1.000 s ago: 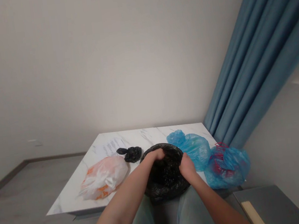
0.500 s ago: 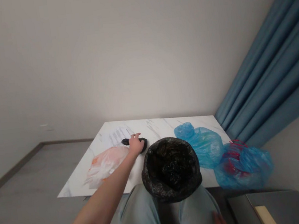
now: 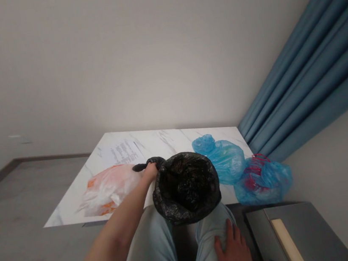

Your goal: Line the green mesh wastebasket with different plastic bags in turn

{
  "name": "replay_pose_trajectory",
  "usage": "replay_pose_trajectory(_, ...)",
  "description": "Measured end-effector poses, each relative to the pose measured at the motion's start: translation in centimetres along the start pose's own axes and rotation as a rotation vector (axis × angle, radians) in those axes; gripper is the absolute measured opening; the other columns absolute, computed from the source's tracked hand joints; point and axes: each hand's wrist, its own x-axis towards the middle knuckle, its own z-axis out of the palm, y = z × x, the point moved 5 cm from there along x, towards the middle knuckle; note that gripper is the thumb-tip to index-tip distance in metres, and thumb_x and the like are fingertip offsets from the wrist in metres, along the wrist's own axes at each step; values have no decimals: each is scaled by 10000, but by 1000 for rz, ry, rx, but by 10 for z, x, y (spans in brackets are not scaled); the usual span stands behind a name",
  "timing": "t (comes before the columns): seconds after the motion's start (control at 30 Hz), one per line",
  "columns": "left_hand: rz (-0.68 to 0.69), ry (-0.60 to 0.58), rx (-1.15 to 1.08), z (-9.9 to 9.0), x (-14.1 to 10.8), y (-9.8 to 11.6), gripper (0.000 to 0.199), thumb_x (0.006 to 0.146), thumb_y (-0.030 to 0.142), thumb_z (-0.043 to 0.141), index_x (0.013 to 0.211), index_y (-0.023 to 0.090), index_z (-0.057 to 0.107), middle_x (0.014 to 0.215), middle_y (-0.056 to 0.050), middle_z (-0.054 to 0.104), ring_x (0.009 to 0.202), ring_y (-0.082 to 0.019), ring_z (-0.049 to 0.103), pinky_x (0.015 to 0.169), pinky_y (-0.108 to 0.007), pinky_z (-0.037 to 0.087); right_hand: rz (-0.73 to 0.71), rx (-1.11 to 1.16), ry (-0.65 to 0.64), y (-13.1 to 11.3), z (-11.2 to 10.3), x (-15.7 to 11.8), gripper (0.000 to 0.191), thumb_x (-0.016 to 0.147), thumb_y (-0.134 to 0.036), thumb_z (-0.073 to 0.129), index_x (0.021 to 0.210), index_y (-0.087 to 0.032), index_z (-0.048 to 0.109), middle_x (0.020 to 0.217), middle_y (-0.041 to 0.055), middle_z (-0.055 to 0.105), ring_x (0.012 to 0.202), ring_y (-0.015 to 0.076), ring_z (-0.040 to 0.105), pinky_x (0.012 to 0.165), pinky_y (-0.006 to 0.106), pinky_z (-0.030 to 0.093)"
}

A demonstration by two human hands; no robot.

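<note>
My left hand [image 3: 150, 171] is closed on a small black bundle [image 3: 156, 162], just left of the rim of a bin lined with a black bag [image 3: 186, 188]. The bin stands between my knees, its liner folded over the rim. My right hand [image 3: 234, 251] lies on my right thigh with fingers spread, holding nothing. Left of the bin, a white and orange plastic bag [image 3: 109, 190] lies on the marble-patterned table [image 3: 65, 211]. To the right are a knotted blue bag [image 3: 226, 160] and a blue bag with red drawstring [image 3: 262, 181].
A printed sheet of paper [image 3: 124, 152] lies at the table's back left. Blue curtains [image 3: 307, 70] hang at the right. A dark grey cabinet [image 3: 309, 232] with a pale strip stands at the lower right. The wall rises behind the table.
My left hand has drawn the black bundle up beside the bin and closed on it. My right hand has come further into view on my thigh. The view has shifted slightly.
</note>
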Motion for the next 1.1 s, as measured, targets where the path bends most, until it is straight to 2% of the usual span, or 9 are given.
replay_pose_trajectory(0.07, -17, 129, -61, -24, 2, 9, 147, 763, 165, 626, 902, 121, 637, 963, -130, 662, 986, -266, 607, 900, -346, 465, -3, 7, 2, -1, -2, -1, 724, 910, -497, 333, 1460, -29, 379, 1353, 252, 504, 1130, 372, 565, 923, 488, 457)
replay_pose_trajectory(0.17, -12, 348, -115, -76, -10, 37, 247, 774, 68, 506, 992, 136, 598, 1087, -145, 606, 1077, -263, 575, 973, -357, 434, -15, 23, 21, 0, -5, -2, 716, 917, -497, 323, 1465, -39, 373, 1344, 255, 507, 1131, 373, 560, 914, 496, 455)
replay_pose_trajectory(0.27, 163, 580, -237, -130, -58, 86, 302, 750, 32, 484, 1001, 176, 570, 1142, -99, 549, 1122, -230, 538, 1010, -327, 405, -14, 25, 13, 0, -9, -3, 710, 917, -496, 330, 1460, -41, 380, 1339, 261, 507, 1130, 373, 561, 910, 495, 452)
replay_pose_trajectory(0.37, 337, 664, -362, -154, -126, 133, 310, 713, 25, 529, 966, 201, 562, 1108, -73, 519, 1102, -236, 536, 992, -341, 417, 12, 4, 0, 1, -18, -4, 704, 925, -486, 329, 1451, -22, 383, 1329, 271, 508, 1129, 372, 562, 906, 482, 448)
replay_pose_trajectory(0.5, 357, 523, -326, -128, -181, 164, 358, 678, 16, 562, 987, 198, 562, 1189, -108, 488, 1178, -286, 503, 1029, -390, 394, 33, -9, -17, 4, -33, -6, 671, 940, -464, 321, 1449, -30, 375, 1324, 270, 506, 1095, 351, 579, 901, 460, 443)
replay_pose_trajectory(0.63, 326, 11, -240, -66, -185, 164, 429, 707, 83, 622, 1123, 175, 577, 1311, -152, 481, 1219, -314, 508, 1043, -391, 388, 58, -7, -24, 11, -43, -8, 665, 947, -460, 315, 1438, -17, 378, 1295, 265, 520, 1078, 349, 584, 893, 450, 446)
replay_pose_trajectory(0.7, 302, -131, -210, -50, -185, 157, 453, 695, 142, 686, 1138, 160, 590, 1289, -171, 522, 1195, -341, 532, 1021, -402, 407, 74, 6, -37, 13, -44, -8, 673, 946, -461, 316, 1444, -11, 367, 1295, 271, 515, 1085, 353, 580, 897, 456, 445)
replay_pose_trajectory(0.93, 256, 61, -371, -80, -207, 132, 207, 847, 217, 539, 1042, 204, 609, 1142, -100, 578, 1130, -249, 552, 1037, -374, 388, 111, 129, -46, 19, -42, -7, 695, 926, -458, 365, 1463, -19, 323, 1349, 290, 463, 1148, 376, 551, 944, 505, 416)
replay_pose_trajectory(1.1, -426, 92, -862, -72, -218, 61, 300, 764, 228, 637, 1051, 224, 552, 1168, -66, 556, 1119, -209, 542, 970, -336, 425, 157, 568, -16, 30, -45, 13, 615, 837, -374, 500, 1348, -37, 444, 1442, 264, 394, 1358, 341, 367, 1106, 499, 277)
